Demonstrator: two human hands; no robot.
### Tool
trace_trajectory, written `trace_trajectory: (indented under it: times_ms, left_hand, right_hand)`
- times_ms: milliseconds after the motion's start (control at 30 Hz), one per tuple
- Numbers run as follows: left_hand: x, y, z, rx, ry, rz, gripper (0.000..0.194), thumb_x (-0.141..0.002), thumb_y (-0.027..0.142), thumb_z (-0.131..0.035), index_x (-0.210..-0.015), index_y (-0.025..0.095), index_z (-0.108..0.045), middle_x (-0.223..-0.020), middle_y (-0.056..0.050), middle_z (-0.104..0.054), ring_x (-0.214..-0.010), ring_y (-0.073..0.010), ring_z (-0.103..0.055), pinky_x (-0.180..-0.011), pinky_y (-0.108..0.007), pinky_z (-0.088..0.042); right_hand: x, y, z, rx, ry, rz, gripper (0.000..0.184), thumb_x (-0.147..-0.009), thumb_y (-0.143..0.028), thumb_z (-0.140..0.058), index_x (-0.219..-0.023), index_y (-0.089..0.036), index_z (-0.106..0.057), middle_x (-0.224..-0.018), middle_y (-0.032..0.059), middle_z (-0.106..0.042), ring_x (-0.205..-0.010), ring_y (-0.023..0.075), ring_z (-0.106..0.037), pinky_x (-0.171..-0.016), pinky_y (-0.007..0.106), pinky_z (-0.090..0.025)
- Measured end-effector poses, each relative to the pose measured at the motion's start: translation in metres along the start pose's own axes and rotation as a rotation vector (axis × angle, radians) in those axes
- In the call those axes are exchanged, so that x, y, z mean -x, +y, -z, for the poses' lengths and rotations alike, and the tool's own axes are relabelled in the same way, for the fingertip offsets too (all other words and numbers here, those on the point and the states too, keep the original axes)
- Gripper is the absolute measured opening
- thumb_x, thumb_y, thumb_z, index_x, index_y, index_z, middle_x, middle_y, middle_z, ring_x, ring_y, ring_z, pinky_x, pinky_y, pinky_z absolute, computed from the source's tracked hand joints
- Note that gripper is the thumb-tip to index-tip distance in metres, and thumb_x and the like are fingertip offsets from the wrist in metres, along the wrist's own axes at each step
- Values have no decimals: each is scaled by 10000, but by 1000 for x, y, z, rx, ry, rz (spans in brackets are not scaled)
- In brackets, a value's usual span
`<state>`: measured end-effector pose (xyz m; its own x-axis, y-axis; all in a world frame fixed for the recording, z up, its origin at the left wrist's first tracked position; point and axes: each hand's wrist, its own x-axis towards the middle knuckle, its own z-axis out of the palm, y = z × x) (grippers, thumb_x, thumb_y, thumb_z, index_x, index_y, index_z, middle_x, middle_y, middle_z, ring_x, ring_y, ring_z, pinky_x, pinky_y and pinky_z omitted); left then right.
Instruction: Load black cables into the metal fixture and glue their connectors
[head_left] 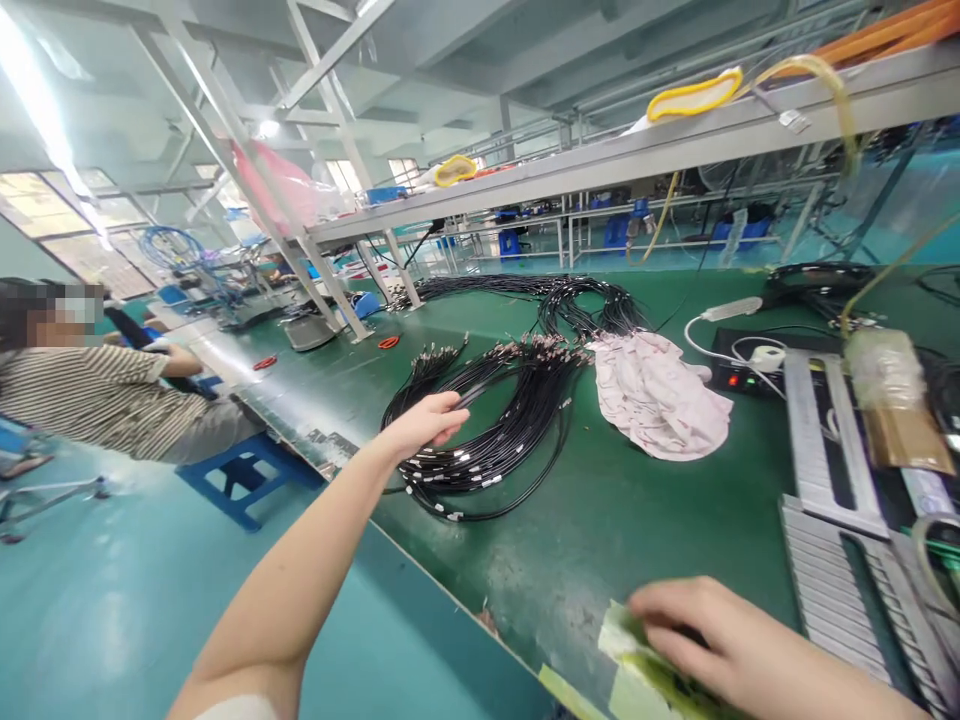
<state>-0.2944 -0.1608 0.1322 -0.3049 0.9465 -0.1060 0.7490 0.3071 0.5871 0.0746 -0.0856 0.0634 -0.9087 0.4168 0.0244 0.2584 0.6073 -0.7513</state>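
Note:
My left hand [426, 422] reaches out over a pile of looped black cables [502, 420] with metal end connectors on the green table [622, 510]. Its fingers are curled and pinched at the left edge of the pile, touching the cables. My right hand [709, 632] rests near the front edge of the table with its fingers lying flat on a yellow-green sheet [637, 665], pressing it down. More black cable loops [577, 300] lie farther back.
A crumpled pink-white cloth [660, 395] lies right of the cables. A grey metal machine [847, 500] and a white power strip [731, 309] stand at the right. A person in a striped shirt [97, 400] sits at the left on a blue stool [240, 470].

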Motion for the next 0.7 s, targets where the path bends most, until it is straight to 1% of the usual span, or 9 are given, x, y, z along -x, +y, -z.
trace_trajectory:
  times_ms: [67, 133, 200, 267, 400, 467, 567, 633, 700]
  left_hand:
    - [14, 14, 9, 34, 11, -41, 232, -869, 405, -345, -754, 204, -361, -595, 70, -353, -456, -69, -329, -440, -193, -281]
    - [33, 28, 3, 35, 37, -107, 230, -849, 411, -400, -753, 203, -379, -623, 58, -379, -509, -82, -359, -477, -201, -299]
    - [55, 37, -14, -30, 62, -188, 211, -847, 386, -416, -750, 198, -423, -698, 27, -462, -623, -113, -437, -573, -221, -346]
    - [78, 37, -39, -148, 0, -192, 180, -856, 350, -395, -767, 208, -459, -712, 12, -517, -659, -142, -470, -613, -240, -346]
    - [115, 16, -84, -325, -197, -150, 150, -854, 342, -405, -883, 234, -504, -809, -41, -605, -713, -198, -540, -620, -267, -337]
    - [124, 4, -97, -347, -350, -161, 94, -821, 302, -444, -840, 243, -515, -791, -34, -613, -690, -204, -552, -593, -268, -326]
    - [125, -3, -103, -295, -533, -161, 29, -743, 234, -509, -734, 242, -535, -678, -1, -591, -608, -185, -539, -537, -254, -307]
    - [119, 6, -103, -223, -538, -170, 27, -710, 258, -568, -730, 242, -562, -670, 14, -588, -625, -177, -542, -544, -241, -324]
    - [108, 28, -105, -128, -441, -206, 135, -679, 317, -637, -783, 245, -588, -756, 16, -612, -727, -185, -557, -618, -242, -365]
  right_hand:
    - [-28, -9, 0, -443, -108, -132, 365, -796, -468, -545, -1033, -203, -627, -829, 54, -701, -762, 177, -640, -724, 306, -512]
    - [-64, -22, -2, -952, -56, -241, 455, -775, -481, -583, -1102, -167, -546, -928, 94, -690, -858, 181, -646, -845, 351, -485]
    - [-102, -34, -8, -1332, -38, -270, 464, -764, -512, -587, -1026, -134, -522, -917, 130, -678, -870, 192, -654, -878, 373, -473]
    - [-137, -42, -17, -1525, 124, -278, 411, -769, -511, -586, -896, -126, -519, -828, 133, -668, -803, 193, -661, -819, 365, -504]
    - [-176, -46, -29, -1508, 346, -271, 218, -819, -367, -563, -781, -171, -473, -652, 21, -612, -595, 109, -611, -668, 276, -527]
    - [-175, -47, -24, -1462, 419, -233, 152, -820, -296, -558, -783, -185, -461, -596, -28, -575, -502, 75, -554, -582, 233, -506]
    - [-151, -54, -6, -1365, 439, -138, 138, -794, -278, -582, -838, -189, -487, -596, -41, -581, -476, 80, -539, -508, 220, -470]
    - [-128, -63, 6, -1278, 380, -69, 184, -767, -293, -615, -866, -180, -509, -618, -27, -604, -507, 105, -568, -521, 243, -474]
    - [-104, -72, 12, -1135, 303, 15, 198, -771, -324, -610, -859, -176, -511, -638, -20, -612, -563, 121, -593, -582, 266, -490]
